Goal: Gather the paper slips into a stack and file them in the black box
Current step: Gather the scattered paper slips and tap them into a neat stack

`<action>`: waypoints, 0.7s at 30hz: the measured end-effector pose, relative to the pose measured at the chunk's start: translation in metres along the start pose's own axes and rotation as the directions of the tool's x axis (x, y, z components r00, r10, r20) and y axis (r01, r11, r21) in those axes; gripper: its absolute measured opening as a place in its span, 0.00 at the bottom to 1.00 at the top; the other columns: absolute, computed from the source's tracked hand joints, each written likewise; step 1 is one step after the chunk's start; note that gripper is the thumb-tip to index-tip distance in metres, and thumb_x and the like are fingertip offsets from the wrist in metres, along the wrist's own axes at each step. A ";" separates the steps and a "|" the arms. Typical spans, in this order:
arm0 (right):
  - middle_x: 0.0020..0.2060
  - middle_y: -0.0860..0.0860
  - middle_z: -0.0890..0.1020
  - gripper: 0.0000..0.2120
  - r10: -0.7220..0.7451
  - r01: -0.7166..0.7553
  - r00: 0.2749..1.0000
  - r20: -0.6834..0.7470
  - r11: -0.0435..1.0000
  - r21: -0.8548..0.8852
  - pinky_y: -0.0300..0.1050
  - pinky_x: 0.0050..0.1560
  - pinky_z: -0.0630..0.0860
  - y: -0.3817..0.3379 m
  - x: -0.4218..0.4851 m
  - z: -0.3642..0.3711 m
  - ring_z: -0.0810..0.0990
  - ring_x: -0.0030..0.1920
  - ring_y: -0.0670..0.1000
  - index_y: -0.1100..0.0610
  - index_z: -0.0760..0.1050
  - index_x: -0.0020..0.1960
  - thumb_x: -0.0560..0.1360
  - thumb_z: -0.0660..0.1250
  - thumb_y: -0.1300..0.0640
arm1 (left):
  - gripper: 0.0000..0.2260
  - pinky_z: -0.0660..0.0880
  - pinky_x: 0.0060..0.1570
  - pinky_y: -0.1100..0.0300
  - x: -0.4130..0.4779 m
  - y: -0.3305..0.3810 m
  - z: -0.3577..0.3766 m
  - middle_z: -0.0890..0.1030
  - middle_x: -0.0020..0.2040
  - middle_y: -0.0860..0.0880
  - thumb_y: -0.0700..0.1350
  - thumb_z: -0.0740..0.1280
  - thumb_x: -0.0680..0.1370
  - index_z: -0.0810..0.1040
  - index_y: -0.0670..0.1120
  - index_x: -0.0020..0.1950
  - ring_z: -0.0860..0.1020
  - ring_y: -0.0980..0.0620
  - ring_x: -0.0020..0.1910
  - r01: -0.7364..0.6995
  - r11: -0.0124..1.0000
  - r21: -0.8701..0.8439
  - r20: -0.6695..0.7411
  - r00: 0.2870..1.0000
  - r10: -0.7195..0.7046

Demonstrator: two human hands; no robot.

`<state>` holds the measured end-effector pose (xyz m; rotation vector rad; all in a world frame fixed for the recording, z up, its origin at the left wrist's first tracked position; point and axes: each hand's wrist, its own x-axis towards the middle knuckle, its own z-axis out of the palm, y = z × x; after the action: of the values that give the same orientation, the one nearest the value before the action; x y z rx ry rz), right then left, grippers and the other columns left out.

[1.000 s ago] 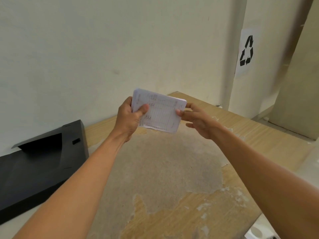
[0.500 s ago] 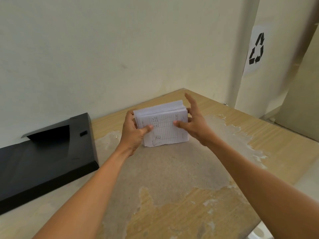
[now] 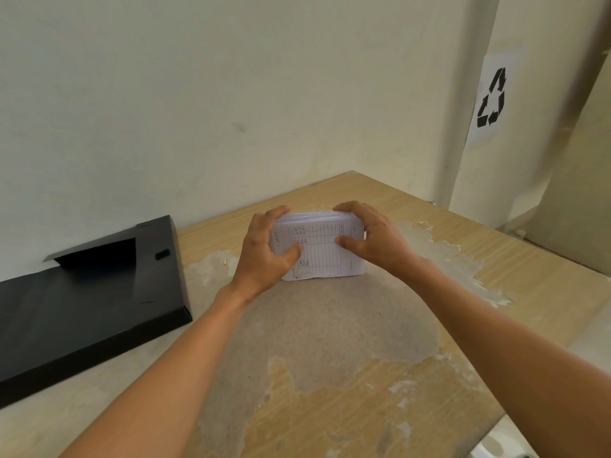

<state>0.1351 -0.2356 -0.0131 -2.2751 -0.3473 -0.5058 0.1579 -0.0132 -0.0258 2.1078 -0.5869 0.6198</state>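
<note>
1. Head view, step in hand: the stack of paper slips [image 3: 320, 249] stands on its long lower edge on the counter [image 3: 429, 385], printed face toward the camera. This is judged to be the squaring step, in which the edges are tapped level against the counter.
2. Head view, left hand [image 3: 264, 256]: curled round the left end of the stack, thumb pressed on the front face, fingers wrapped over the top corner and behind.
3. Head view, right hand [image 3: 370, 241]: curled round the right end, thumb on the front face, fingers over the top edge. Both hands have firm hold of the stack.
4. Head view, container: the black box [image 3: 89, 292] lies flat on the counter to the left of the stack, well apart from it and against the wall. A flap or lid panel appears raised at its far side. No slips are visible in it; the interior cannot be fully read.
5. Next move, as judged: keep the stack clamped so that no slip fans out, carry it left, and lower it into the box opening.
</note>
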 end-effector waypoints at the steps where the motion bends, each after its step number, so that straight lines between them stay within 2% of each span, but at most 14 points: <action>1: 0.57 0.51 0.74 0.27 -0.004 0.004 1.000 0.007 1.000 -0.017 0.44 0.47 0.74 0.000 0.000 0.000 0.76 0.52 0.53 0.45 0.66 0.69 0.73 0.70 0.56 | 0.26 0.75 0.52 0.57 0.000 0.001 0.000 0.72 0.56 0.50 0.43 0.74 0.70 0.73 0.51 0.66 0.72 0.55 0.54 -0.015 1.000 0.024 0.006 1.000 0.015; 3: 0.57 0.51 0.72 0.31 -0.012 0.016 0.999 0.043 0.997 -0.080 0.45 0.47 0.75 0.000 0.000 -0.001 0.75 0.51 0.51 0.41 0.59 0.74 0.75 0.68 0.54 | 0.25 0.74 0.51 0.61 0.000 0.001 0.000 0.70 0.54 0.50 0.42 0.73 0.71 0.73 0.50 0.68 0.71 0.55 0.52 -0.033 0.997 0.064 0.013 0.999 0.032; 5: 0.57 0.51 0.72 0.28 -0.014 0.018 0.999 0.047 0.995 -0.099 0.49 0.51 0.77 0.000 0.000 -0.002 0.74 0.52 0.51 0.41 0.62 0.73 0.76 0.66 0.52 | 0.26 0.73 0.50 0.64 -0.001 0.001 -0.001 0.68 0.53 0.50 0.43 0.71 0.72 0.72 0.51 0.69 0.70 0.55 0.52 -0.065 0.994 0.090 0.033 0.997 0.063; 8: 0.59 0.51 0.73 0.23 -0.017 0.019 0.999 0.032 0.997 -0.068 0.48 0.52 0.77 -0.003 0.002 -0.004 0.74 0.53 0.49 0.43 0.67 0.71 0.77 0.65 0.49 | 0.23 0.76 0.54 0.55 -0.001 0.003 -0.002 0.70 0.52 0.50 0.45 0.70 0.71 0.75 0.49 0.67 0.71 0.57 0.51 -0.074 0.996 0.057 0.011 0.997 0.073; 10: 0.58 0.52 0.75 0.24 -0.027 0.029 0.999 0.022 0.995 -0.095 0.49 0.52 0.78 -0.004 0.001 -0.002 0.75 0.53 0.50 0.44 0.65 0.73 0.77 0.65 0.49 | 0.27 0.76 0.54 0.53 0.000 0.006 -0.003 0.72 0.53 0.49 0.45 0.71 0.71 0.72 0.50 0.70 0.72 0.57 0.51 -0.074 0.995 0.061 0.002 0.997 0.074; 12: 0.57 0.53 0.77 0.29 0.016 -0.016 1.000 0.011 0.998 -0.055 0.49 0.52 0.78 0.000 -0.002 0.000 0.77 0.52 0.52 0.44 0.60 0.75 0.76 0.67 0.52 | 0.37 0.78 0.51 0.58 -0.001 0.007 -0.003 0.75 0.55 0.48 0.43 0.74 0.70 0.60 0.53 0.75 0.77 0.53 0.51 0.040 0.998 -0.046 -0.021 0.999 -0.041; 13: 0.55 0.54 0.79 0.32 0.076 -0.077 0.997 0.017 0.995 0.063 0.49 0.52 0.79 0.001 -0.005 0.001 0.79 0.51 0.52 0.43 0.58 0.75 0.75 0.68 0.54 | 0.41 0.79 0.47 0.62 -0.002 0.008 -0.003 0.76 0.53 0.49 0.42 0.75 0.70 0.56 0.54 0.76 0.79 0.53 0.49 0.158 0.970 -0.182 -0.029 0.986 -0.166; 14: 0.53 0.55 0.80 0.33 0.151 -0.157 0.988 0.040 0.961 0.230 0.49 0.51 0.79 0.001 -0.007 0.003 0.80 0.51 0.53 0.44 0.57 0.74 0.75 0.69 0.57 | 0.41 0.79 0.44 0.64 -0.003 0.009 -0.002 0.77 0.52 0.49 0.41 0.76 0.69 0.56 0.53 0.76 0.80 0.53 0.48 0.274 0.907 -0.320 -0.010 0.956 -0.292; 15: 0.52 0.56 0.81 0.31 0.219 -0.228 0.973 0.067 0.903 0.365 0.50 0.52 0.80 0.002 -0.008 0.005 0.81 0.52 0.54 0.48 0.59 0.72 0.74 0.70 0.59 | 0.37 0.79 0.42 0.65 -0.003 0.012 0.000 0.78 0.51 0.48 0.40 0.76 0.69 0.60 0.49 0.73 0.80 0.51 0.48 0.349 0.837 -0.422 0.031 0.928 -0.371; 16: 0.53 0.56 0.81 0.26 0.260 -0.270 0.962 0.083 0.862 0.428 0.52 0.53 0.80 0.002 -0.008 0.006 0.80 0.54 0.55 0.53 0.63 0.70 0.75 0.69 0.61 | 0.29 0.79 0.40 0.66 -0.002 0.012 0.003 0.79 0.50 0.49 0.38 0.75 0.70 0.67 0.45 0.67 0.80 0.50 0.48 0.376 0.811 -0.448 0.061 0.918 -0.392; 18: 0.54 0.56 0.79 0.16 0.277 -0.275 0.959 0.057 0.868 0.413 0.54 0.54 0.79 -0.002 -0.004 0.006 0.78 0.56 0.55 0.59 0.70 0.62 0.76 0.67 0.61 | 0.15 0.79 0.39 0.66 0.001 0.016 0.007 0.80 0.47 0.51 0.36 0.74 0.71 0.73 0.44 0.53 0.80 0.51 0.47 0.350 0.836 -0.423 0.039 0.929 -0.369; 21: 0.50 0.54 0.75 0.15 0.264 -0.236 0.964 0.003 0.855 0.462 0.50 0.47 0.79 -0.008 0.001 0.007 0.76 0.48 0.52 0.60 0.67 0.59 0.76 0.68 0.60 | 0.14 0.79 0.42 0.61 0.006 0.020 0.007 0.79 0.45 0.51 0.36 0.74 0.70 0.72 0.48 0.47 0.79 0.55 0.43 0.292 0.850 -0.439 -0.019 0.943 -0.333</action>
<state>0.1342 -0.2252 -0.0119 -1.8025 -0.1166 -0.3139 0.1521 -0.0311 -0.0143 1.6909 -0.2802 0.3584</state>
